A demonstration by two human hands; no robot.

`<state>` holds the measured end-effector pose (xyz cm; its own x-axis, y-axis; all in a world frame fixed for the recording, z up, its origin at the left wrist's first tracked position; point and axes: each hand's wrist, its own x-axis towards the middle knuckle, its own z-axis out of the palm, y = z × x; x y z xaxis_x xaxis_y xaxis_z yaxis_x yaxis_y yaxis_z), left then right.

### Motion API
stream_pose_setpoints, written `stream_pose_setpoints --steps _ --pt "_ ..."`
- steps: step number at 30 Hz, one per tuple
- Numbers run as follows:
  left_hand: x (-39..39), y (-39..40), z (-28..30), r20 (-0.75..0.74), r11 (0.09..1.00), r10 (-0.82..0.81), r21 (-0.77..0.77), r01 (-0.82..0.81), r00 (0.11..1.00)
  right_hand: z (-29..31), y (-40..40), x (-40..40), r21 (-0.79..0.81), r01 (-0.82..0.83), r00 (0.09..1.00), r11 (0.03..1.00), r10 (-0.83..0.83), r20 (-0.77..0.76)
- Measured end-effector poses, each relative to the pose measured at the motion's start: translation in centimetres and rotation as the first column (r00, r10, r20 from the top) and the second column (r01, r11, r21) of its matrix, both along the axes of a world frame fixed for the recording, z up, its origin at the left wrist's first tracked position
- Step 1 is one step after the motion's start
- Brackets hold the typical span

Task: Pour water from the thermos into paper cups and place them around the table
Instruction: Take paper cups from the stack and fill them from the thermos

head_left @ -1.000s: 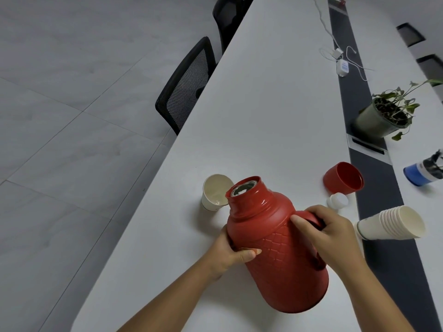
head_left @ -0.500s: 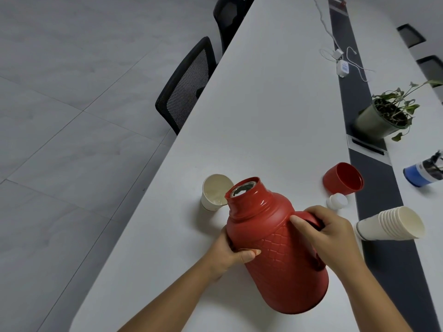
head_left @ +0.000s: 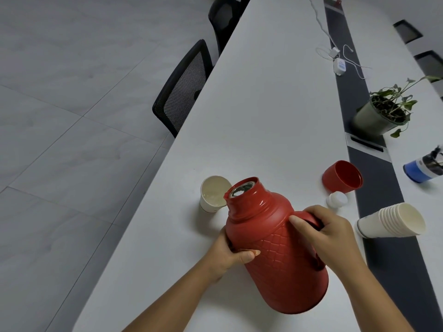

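Right hand [head_left: 328, 232] curled round the handle of a red plastic thermos with a quilted body [head_left: 278, 257], thumb laid along its shoulder; left hand [head_left: 231, 255] cupping the flask's far side, thumb pressed on the pattern. Thermos uncapped, tilted, mouth leaning over a single white paper cup [head_left: 212, 195] near the left edge of the long white table [head_left: 263, 104]. Some liquid seemingly in the cup, level hard to judge. Red screw cap [head_left: 341, 179] and small white stopper [head_left: 336, 199] lying just right of the thermos, beside the table's dark central strip [head_left: 383, 188]. Stack of white paper cups [head_left: 393, 220] on its side across that strip. Farther along: potted green plant [head_left: 381, 116], blue-based bottle [head_left: 423, 166], white charger with cables [head_left: 339, 65]. Black mesh chairs [head_left: 184, 87] tucked at the left edge, on grey floor tiles [head_left: 72, 116].
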<state>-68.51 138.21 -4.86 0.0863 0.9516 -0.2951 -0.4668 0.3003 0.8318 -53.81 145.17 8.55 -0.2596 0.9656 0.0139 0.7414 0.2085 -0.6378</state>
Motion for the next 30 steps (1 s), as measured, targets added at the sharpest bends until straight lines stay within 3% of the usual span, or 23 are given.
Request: stream_pose_setpoints --steps 17,30 --pt "-0.66 0.45 0.55 -0.052 1.000 -0.022 -0.012 0.022 0.998 0.11 0.13 0.03 0.004 0.019 0.999 1.000 -0.019 -0.044" --pt "-0.36 0.36 0.39 -0.047 1.000 0.002 -0.016 -0.003 0.999 0.37 0.51 -0.26 -0.006 0.008 1.000 1.000 -0.008 0.022"
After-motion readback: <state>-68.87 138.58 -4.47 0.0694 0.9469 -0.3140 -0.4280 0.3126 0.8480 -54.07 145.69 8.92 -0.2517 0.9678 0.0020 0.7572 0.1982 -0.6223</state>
